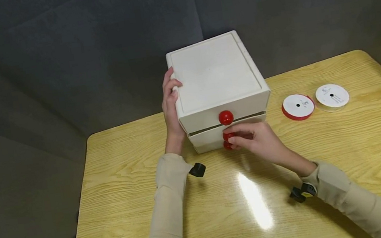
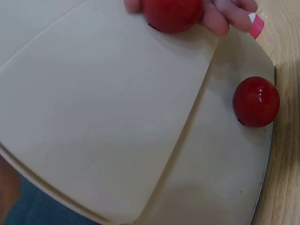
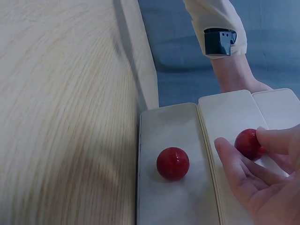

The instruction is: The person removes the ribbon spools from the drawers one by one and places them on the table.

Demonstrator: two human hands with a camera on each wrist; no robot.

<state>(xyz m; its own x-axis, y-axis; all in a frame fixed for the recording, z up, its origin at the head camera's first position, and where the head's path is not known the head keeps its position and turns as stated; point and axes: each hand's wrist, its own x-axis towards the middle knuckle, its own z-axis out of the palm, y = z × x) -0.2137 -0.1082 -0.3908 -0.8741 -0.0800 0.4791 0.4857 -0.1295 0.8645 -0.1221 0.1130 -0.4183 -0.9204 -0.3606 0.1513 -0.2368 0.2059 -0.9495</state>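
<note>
A white drawer box (image 1: 215, 77) with three red ball knobs stands on the wooden table (image 1: 327, 156). My left hand (image 1: 170, 101) grips its left side, fingers curled over the top edge. My right hand (image 1: 252, 139) pinches the middle knob (image 1: 228, 134) between thumb and fingers; the right wrist view shows that knob (image 3: 247, 143) between them. The top knob (image 1: 225, 117) and bottom knob (image 1: 227, 145) are free. In the left wrist view fingertips surround the middle knob (image 2: 172, 14), and the bottom knob (image 2: 256, 101) sits near the table.
Two ribbon spools lie right of the box: a red one (image 1: 297, 106) and a white one (image 1: 332, 97). A dark grey fabric backdrop (image 1: 59, 72) rises behind the table. The table's left edge (image 1: 82, 183) is near my left forearm.
</note>
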